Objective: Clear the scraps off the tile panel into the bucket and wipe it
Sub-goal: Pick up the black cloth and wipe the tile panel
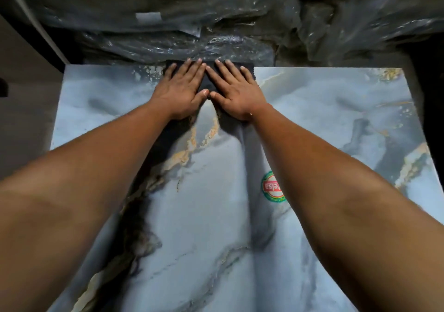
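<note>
The tile panel (204,215) is a large blue-grey marble-patterned slab with gold and dark veins, and it fills most of the view. A black cloth (207,82) lies at its far edge, in the middle. My left hand (182,90) and my right hand (233,90) lie flat on the cloth side by side, fingers stretched out, thumbs nearly touching. Neither hand curls around it. I see no loose scraps on the panel, and no bucket is in view.
Crumpled dark plastic sheeting (216,23) covers whatever lies just beyond the panel's far edge. A round red-and-green sticker (272,186) sits on the tile beside my right forearm. A pale wall or board (21,83) stands at the left.
</note>
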### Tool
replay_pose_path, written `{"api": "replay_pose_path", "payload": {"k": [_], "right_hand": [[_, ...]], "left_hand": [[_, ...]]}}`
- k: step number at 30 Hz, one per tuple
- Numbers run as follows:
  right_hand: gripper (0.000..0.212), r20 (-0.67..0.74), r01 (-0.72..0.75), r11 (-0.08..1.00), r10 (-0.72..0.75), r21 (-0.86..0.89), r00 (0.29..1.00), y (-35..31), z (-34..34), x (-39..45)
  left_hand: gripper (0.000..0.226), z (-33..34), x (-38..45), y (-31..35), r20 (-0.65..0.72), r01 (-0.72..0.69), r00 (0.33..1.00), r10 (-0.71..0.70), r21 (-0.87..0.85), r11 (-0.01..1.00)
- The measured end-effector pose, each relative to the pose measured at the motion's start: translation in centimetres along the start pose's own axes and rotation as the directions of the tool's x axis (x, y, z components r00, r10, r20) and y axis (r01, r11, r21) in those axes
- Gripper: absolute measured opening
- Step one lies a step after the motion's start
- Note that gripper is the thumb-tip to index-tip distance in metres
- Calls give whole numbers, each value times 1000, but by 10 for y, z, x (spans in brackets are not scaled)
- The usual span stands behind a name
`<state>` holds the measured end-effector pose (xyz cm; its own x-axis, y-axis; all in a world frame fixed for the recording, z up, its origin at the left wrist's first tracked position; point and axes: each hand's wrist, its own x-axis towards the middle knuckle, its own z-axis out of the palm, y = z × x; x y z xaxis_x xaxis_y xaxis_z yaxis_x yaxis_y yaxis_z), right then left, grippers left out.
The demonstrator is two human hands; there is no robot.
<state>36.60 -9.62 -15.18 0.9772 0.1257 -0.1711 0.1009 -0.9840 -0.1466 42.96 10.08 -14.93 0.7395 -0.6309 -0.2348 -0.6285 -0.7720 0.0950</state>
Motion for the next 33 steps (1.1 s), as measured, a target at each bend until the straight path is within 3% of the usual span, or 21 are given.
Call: {"api": "replay_pose_path", "payload": {"k": [9,22,33], "right_hand": [[67,1,21,1000,-21,-22,1000,-26,6,-37],[66,-133,78,997,-76,11,988,-106,67,-232],[67,-88,104,993,-99,56,991,-159,91,-405]], "left_hand": [[77,8,-45,10,-14,8,1000,-8,3,1000],[81,60,-253,99,-29,71,997,-71,-19,997],[75,106,-405,181,-43,88,995,-88,-15,996]]}}
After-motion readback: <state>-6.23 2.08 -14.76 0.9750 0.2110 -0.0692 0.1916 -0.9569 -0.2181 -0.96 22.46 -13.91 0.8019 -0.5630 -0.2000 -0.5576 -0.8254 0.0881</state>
